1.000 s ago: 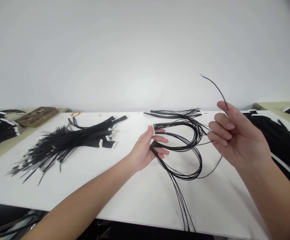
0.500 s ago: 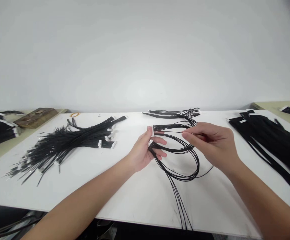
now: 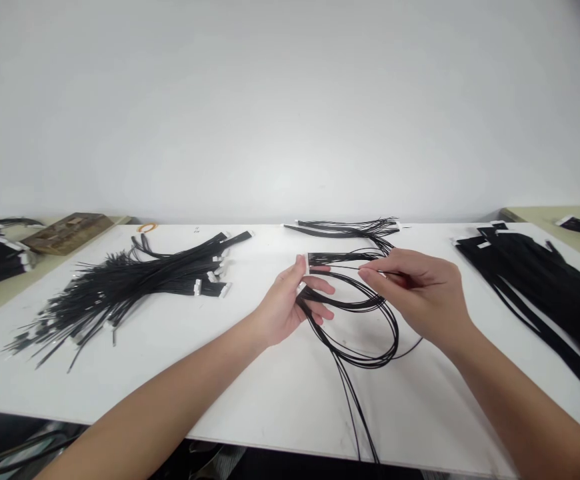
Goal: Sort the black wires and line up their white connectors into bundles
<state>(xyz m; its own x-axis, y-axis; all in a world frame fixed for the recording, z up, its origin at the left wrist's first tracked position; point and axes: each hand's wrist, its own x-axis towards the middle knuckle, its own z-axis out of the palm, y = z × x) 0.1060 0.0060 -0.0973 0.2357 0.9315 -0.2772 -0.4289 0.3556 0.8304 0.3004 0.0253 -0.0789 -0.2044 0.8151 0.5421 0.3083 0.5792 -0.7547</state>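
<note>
My left hand (image 3: 290, 303) holds a white connector (image 3: 306, 264) between thumb and fingers, with a second white connector (image 3: 301, 288) lower against the palm. Several black wires (image 3: 345, 303) run from the connectors and curve in loops to the right. My right hand (image 3: 413, 287) is closed in a pinch on a single black wire (image 3: 343, 268), just right of the upper connector. Loose wire ends (image 3: 357, 413) hang down toward the table's front edge. Behind the hands lies another black wire bundle (image 3: 340, 229) with white ends.
On the left of the white table (image 3: 250, 407) lies a pile of black cables (image 3: 130, 280) with white connectors. More black cables (image 3: 545, 280) lie at the right. An orange ring (image 3: 147, 227) and a brown block (image 3: 69, 233) are at the back left.
My right hand has moved slightly left toward the connector, still pinching the wire. The hanging wire ends have shifted closer together. My left hand keeps its grip.
</note>
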